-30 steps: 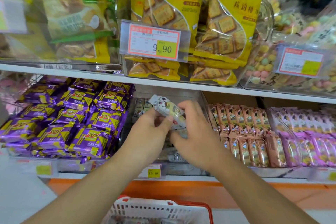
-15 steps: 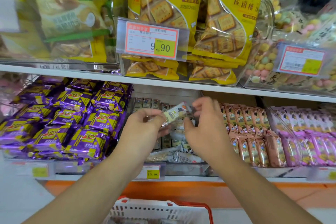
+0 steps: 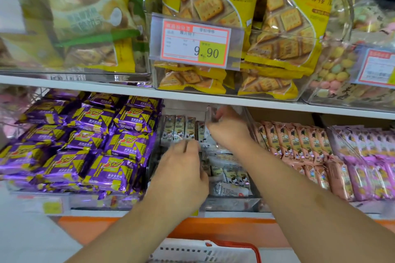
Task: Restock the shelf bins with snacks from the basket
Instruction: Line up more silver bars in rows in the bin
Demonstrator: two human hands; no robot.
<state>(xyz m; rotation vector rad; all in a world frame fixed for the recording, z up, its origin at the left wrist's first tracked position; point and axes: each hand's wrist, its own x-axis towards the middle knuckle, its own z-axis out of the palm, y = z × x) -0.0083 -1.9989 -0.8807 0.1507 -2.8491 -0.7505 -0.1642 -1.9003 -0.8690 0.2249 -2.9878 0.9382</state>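
Lower shelf, middle clear bin: holding small white-and-grey snack packs printed with a cartoon face, some standing upright in a row at the back, others lying loose toward the front. Both hands are reaching into this bin. The right hand is sitting at the back of the row, fingers curled, and is appearing to pinch something at the top edge; motion blur is hiding what it is. The left hand is hovering over the front packs with fingers bent downward; whether it is gripping anything cannot be told.

Left bin: purple-and-yellow foil packs, heaped. Right bins: pink packs standing in rows.

Upper shelf, white: clear bins holding yellow cracker bags, with a price tag reading 9.90.

Bottom edge: white basket with red handle, sitting below the arms. Orange panel is running beneath the lower shelf.
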